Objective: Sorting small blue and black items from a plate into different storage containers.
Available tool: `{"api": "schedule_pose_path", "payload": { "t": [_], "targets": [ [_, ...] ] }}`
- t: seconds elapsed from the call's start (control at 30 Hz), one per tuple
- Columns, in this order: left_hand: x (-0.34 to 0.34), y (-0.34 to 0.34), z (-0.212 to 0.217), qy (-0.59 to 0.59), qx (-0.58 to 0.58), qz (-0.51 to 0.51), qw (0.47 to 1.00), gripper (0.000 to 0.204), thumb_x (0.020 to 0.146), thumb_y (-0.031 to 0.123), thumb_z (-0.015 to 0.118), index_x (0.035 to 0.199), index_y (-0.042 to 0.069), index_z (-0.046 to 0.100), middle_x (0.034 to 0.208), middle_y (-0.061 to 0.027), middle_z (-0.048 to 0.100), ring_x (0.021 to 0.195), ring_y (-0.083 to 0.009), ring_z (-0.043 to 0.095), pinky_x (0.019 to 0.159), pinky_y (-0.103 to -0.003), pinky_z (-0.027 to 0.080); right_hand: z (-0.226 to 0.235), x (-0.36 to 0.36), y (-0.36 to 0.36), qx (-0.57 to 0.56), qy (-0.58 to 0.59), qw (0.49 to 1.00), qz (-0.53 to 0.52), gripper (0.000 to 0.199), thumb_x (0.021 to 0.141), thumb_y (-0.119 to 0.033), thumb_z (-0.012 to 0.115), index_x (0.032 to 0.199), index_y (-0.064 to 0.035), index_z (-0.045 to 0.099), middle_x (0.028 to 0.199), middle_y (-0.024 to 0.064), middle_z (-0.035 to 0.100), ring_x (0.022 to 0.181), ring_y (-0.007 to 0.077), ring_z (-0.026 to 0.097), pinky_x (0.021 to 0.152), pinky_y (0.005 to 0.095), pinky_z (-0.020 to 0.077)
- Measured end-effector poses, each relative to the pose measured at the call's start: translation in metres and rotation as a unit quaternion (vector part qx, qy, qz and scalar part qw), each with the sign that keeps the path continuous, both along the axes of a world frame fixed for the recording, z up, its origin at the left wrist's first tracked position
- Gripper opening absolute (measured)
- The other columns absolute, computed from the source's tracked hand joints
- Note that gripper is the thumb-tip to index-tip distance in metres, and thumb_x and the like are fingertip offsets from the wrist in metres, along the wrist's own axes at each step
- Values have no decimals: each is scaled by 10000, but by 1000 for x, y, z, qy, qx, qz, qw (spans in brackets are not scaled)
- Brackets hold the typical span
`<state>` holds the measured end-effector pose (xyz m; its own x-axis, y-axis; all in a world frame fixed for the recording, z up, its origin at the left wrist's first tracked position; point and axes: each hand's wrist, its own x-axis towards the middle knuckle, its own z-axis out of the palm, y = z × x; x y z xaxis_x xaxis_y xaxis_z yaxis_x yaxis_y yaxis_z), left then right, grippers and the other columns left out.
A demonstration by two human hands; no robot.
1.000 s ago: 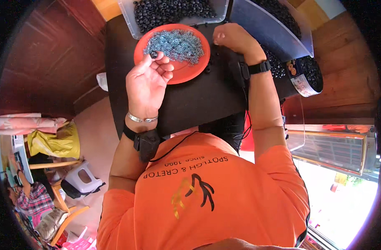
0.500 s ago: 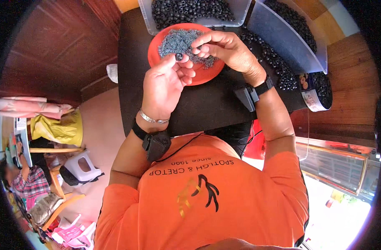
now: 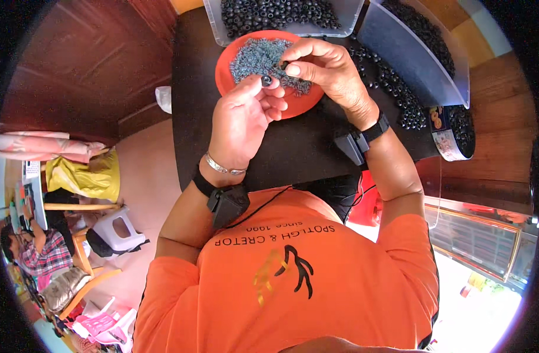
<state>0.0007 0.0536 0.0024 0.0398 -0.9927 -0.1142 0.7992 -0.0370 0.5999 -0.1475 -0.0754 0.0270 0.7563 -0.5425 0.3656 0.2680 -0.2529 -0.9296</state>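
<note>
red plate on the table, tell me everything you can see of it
The plate is round, orange-red and looks like smooth plastic. It sits upright on the dark tabletop, just on the near side of a clear container; whether the two touch is unclear. A heap of small, glassy bluish-grey pieces covers much of its middle. The left hand and right hand hide parts of it; neither visibly grips it.
</note>
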Motion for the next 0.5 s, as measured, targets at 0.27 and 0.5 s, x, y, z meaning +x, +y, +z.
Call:
{"api": "schedule_pose_path", "payload": {
  "t": [0.27, 0.5],
  "targets": [
    [-2, -1, 0, -1, 7, 4, 1000, 185, 921, 233, 501, 935, 64, 577, 894, -66, 627, 773, -184, 598, 711, -298, 458, 1, 6, 10, -148, -5, 989, -23, 132, 808, -42, 693, 929, -16, 645, 898, 39, 651, 837, 127, 614, 782, 273, 499],
    [-3, 0, 1, -18, -8, 4, 1000, 179, 923, 229, 493, 937, 69, 571, 883, -61, 626, 782, -180, 595, 714, -294, 455, 4, 10, 12, -282, -12, 957, -71, 184, 741, -86, 753, 900, -43, 671, 841, 53, 652, 800, 171, 636, 735, 284, 506]
  ]
}}
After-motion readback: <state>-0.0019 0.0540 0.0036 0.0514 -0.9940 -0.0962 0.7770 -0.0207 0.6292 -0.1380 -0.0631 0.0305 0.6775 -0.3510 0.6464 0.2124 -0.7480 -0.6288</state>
